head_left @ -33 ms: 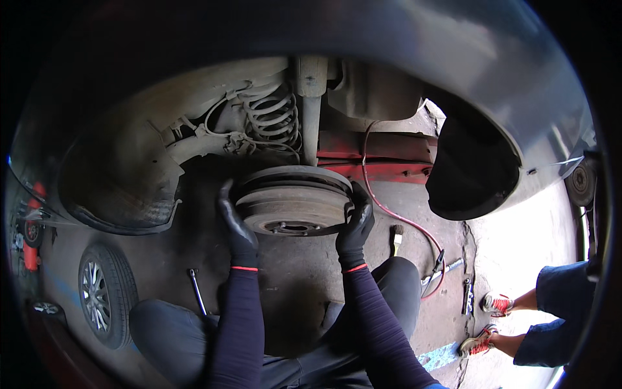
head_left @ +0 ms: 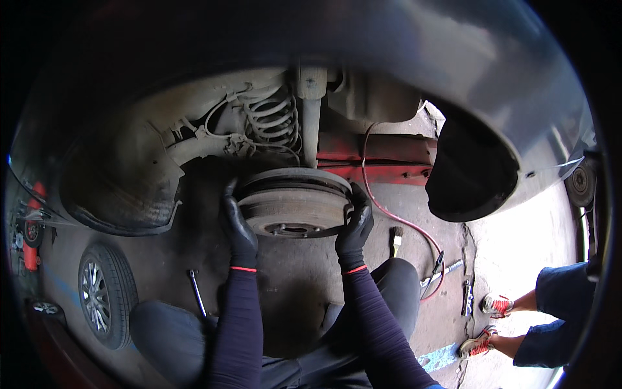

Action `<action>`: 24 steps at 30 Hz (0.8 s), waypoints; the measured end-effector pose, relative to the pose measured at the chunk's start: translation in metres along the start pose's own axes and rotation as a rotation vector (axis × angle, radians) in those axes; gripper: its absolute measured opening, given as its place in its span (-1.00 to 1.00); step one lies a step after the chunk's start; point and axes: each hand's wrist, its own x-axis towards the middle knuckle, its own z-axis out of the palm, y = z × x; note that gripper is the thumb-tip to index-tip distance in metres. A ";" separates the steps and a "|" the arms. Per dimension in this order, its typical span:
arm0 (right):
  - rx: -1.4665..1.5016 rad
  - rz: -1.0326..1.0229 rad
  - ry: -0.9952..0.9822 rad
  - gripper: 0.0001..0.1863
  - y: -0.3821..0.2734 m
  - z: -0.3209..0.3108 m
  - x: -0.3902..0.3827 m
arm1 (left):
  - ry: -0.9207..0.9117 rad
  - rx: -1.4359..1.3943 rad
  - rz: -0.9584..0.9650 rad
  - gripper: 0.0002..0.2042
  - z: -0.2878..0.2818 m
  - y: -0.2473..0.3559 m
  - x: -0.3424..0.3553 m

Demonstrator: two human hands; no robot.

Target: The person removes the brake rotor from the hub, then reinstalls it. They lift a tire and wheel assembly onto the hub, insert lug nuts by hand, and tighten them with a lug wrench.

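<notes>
A rusty brake drum (head_left: 295,211) sits under the wheel arch, its hub face with studs turned toward me. Behind it shows the round backing plate (head_left: 291,176), with a dark gap between the two. My left hand (head_left: 237,223), in a black glove, presses along the drum's left side. On the right side my right hand (head_left: 356,227), gloved alike, wraps round the rim; some of its fingertips are hidden behind the drum. A coil spring (head_left: 271,117) and a grey shock absorber (head_left: 311,126) stand beyond the drum.
The car's fender (head_left: 492,71) arches overhead. A removed wheel (head_left: 97,295) stands at left, near a ratchet handle (head_left: 197,293). At right lie a brush (head_left: 396,241), a red hose (head_left: 407,222) and a socket tool (head_left: 467,298). Another person's feet (head_left: 483,342) are at far right.
The drum has shifted very slightly toward me, and the dark gap behind it looks wider. Both hands keep their hold on its sides.
</notes>
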 end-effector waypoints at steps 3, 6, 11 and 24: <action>-0.007 0.019 -0.069 -0.38 -0.001 0.001 0.002 | -0.061 0.101 -0.010 -0.46 -0.003 -0.010 0.001; 0.048 0.075 -0.044 -0.43 0.002 0.002 0.005 | -0.125 0.174 -0.022 -0.45 -0.008 -0.027 0.006; -0.208 0.094 -0.102 -0.48 0.004 -0.004 0.004 | -0.257 0.225 -0.098 -0.43 -0.028 -0.045 0.013; -0.236 -0.035 0.046 -0.53 -0.019 0.016 0.012 | -0.441 1.227 0.910 -0.51 -0.043 0.006 0.027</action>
